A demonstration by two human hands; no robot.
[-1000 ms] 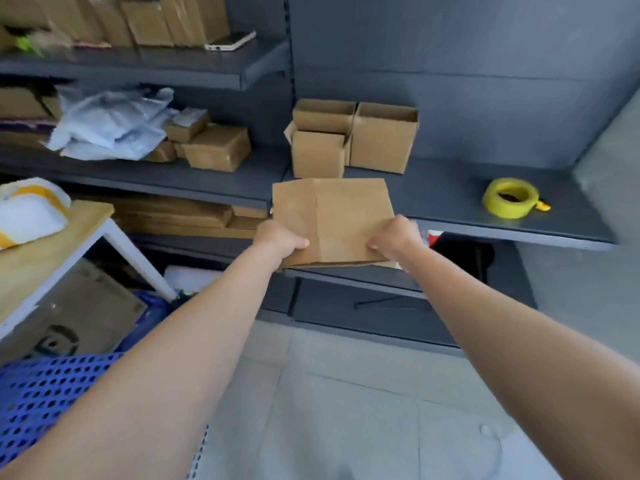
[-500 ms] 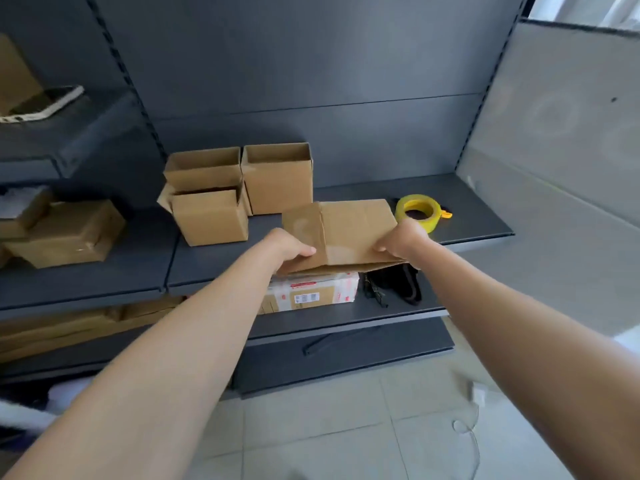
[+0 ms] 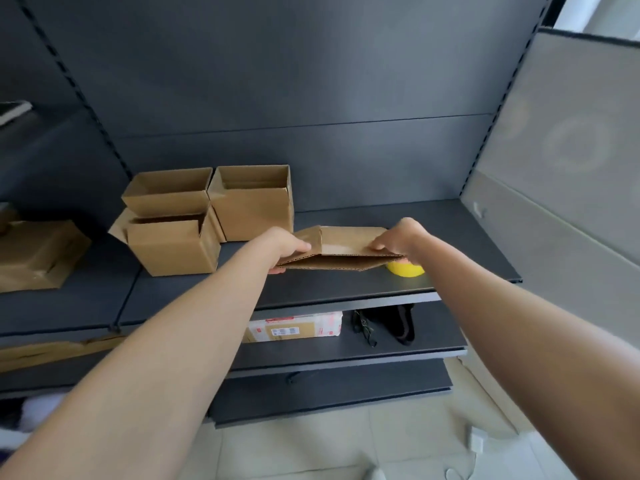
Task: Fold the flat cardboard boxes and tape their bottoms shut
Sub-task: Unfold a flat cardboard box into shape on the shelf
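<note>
- Gripping the left end of a flat cardboard box (image 3: 346, 244), the left hand (image 3: 289, 245) has its thumb on top and its fingers curled underneath.
- The right hand (image 3: 403, 237) pinches the box's right end, fingers curled over the upper layer.
- The box hangs at the middle of the frame, held roughly level above a grey metal shelf (image 3: 346, 287). Its near edge is parted a little, so the corrugated layers show.
- A yellow tape roll (image 3: 405, 269) sits on the shelf just below the right hand, partly hidden by the box.
- Left of the hands, three folded boxes stand open-topped on the same shelf: a lower box (image 3: 173, 247) carries an upper box (image 3: 169, 194), and a taller box (image 3: 254, 209) stands touching them on the right.
- At the far left edge lies a brown carton (image 3: 34, 254).
- On the lower shelf (image 3: 433, 351), below centre, lie a labelled parcel (image 3: 294, 327) and a black object (image 3: 398, 323) that cannot be identified.
- A white plug (image 3: 477, 443) lies on the tiled floor at lower right.
</note>
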